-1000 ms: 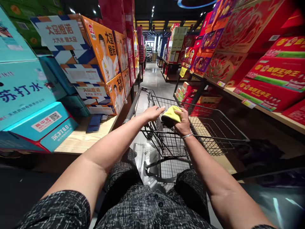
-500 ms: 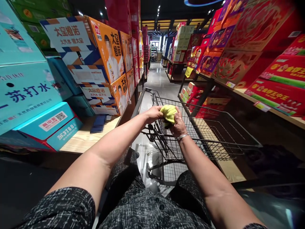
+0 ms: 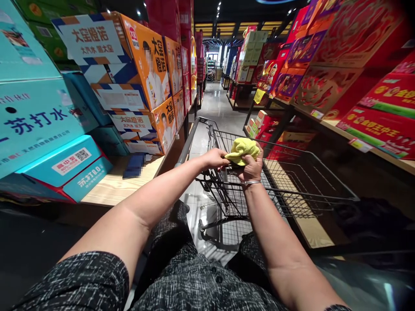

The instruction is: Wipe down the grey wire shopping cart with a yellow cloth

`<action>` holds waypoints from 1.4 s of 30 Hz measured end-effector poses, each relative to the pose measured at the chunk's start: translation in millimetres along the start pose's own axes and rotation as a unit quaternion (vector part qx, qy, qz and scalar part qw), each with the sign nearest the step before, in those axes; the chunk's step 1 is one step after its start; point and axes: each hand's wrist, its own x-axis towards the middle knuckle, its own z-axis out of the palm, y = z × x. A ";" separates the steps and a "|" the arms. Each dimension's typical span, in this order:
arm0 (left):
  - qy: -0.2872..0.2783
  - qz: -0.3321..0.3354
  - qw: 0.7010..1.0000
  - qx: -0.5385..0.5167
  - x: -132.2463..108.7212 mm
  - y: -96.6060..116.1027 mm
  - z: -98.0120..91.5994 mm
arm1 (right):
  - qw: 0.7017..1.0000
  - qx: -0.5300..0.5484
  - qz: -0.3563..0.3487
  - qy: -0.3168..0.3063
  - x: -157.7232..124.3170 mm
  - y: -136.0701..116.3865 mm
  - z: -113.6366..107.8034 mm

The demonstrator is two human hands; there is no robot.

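A yellow cloth (image 3: 241, 150) is bunched up over the near end of a wire shopping cart (image 3: 292, 181). My right hand (image 3: 251, 167) is closed around the cloth from below, a thin bracelet on the wrist. My left hand (image 3: 215, 159) is closed too, pinching the cloth's left edge right beside the cart's handle bar. The cart's basket holds nothing that I can see.
Stacked teal boxes (image 3: 39, 125) and orange cartons (image 3: 145, 73) fill a wooden shelf (image 3: 119, 185) on the left. Red gift boxes (image 3: 372, 125) line shelves on the right. A glossy tiled aisle (image 3: 215, 108) runs ahead past the cart.
My left hand went from flat and open beside the cloth to gripping its edge. The cloth, held by my right hand, has been pulled up and spread a little between both hands.
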 end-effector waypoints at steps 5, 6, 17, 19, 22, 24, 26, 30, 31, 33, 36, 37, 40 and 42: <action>-0.018 -0.064 0.996 -0.059 -5.7 5.0 -0.2 | 0.996 0.020 0.042 -0.081 -12.8 -4.5 4.0; -0.007 -0.056 0.997 -0.050 -6.4 5.1 -0.9 | 0.992 0.024 0.066 -0.102 -16.3 -4.0 3.9; 0.181 0.129 0.975 0.013 0.4 -2.1 -9.1 | 0.962 0.057 0.149 -0.220 -29.9 -29.1 18.0; 0.187 0.159 0.968 0.049 -1.7 -2.9 -10.1 | 0.955 0.059 0.167 -0.240 -33.0 -33.2 16.7; 0.150 0.190 0.966 0.096 -9.9 0.0 -14.6 | 0.956 0.021 0.175 -0.233 -38.9 -32.4 12.0; 0.107 0.189 0.966 0.138 -20.1 4.0 -23.0 | 0.964 -0.023 0.159 -0.213 -43.7 -30.8 10.5; 0.090 0.183 0.963 0.179 -35.1 6.9 -37.0 | 0.969 -0.073 0.116 -0.206 -49.0 -32.3 12.3; 0.184 0.187 0.943 0.203 -74.6 -3.2 -69.0 | 0.945 -0.208 -0.048 -0.247 -61.4 -45.0 24.6; 0.197 0.183 0.942 0.202 -84.2 -9.7 -74.3 | 0.927 -0.248 -0.097 -0.266 -65.4 -47.3 28.7; 0.195 0.172 0.949 0.179 -99.7 -25.8 -79.0 | 0.870 -0.336 -0.190 -0.306 -75.5 -46.9 36.6; 0.216 0.195 0.952 0.099 -110.8 -50.4 -74.5 | 0.754 -0.462 -0.320 -0.341 -95.7 -32.5 45.0; 0.221 0.211 0.949 0.072 -111.6 -56.8 -71.7 | 0.717 -0.493 -0.360 -0.336 -102.9 -25.7 46.3; 0.229 0.242 0.943 0.024 -110.5 -67.7 -65.6 | 0.641 -0.546 -0.441 -0.312 -120.4 -8.6 44.9; 0.227 0.243 0.943 0.017 -110.0 -69.0 -64.6 | 0.611 -0.568 -0.455 -0.312 -126.3 -3.0 41.8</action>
